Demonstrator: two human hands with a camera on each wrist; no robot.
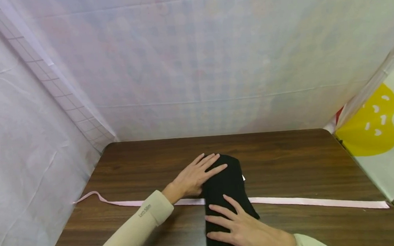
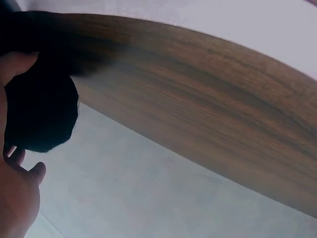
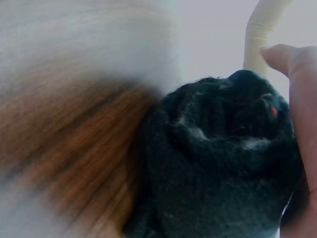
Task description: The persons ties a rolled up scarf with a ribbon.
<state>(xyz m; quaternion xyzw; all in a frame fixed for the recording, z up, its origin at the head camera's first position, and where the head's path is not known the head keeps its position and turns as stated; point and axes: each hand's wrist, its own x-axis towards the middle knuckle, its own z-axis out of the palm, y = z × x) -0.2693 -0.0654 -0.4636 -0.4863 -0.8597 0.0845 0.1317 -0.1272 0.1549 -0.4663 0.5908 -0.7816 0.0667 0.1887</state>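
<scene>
Tabletop (image 1: pixel 289 162) of dark wood grain fills my view, tented on three sides by white sheeting (image 1: pixel 196 62). A pink ribbon (image 1: pixel 312 201) crosses it, running under the folded black garment (image 1: pixel 227 197) at centre. My left hand (image 1: pixel 195 176) and right hand (image 1: pixel 242 226) lie flat on it, fingers straight. Bare wood lies far and right

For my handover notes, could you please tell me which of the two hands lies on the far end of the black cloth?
The left hand, fingers flat on the far end of the black cloth; the right hand presses the near end.
</scene>
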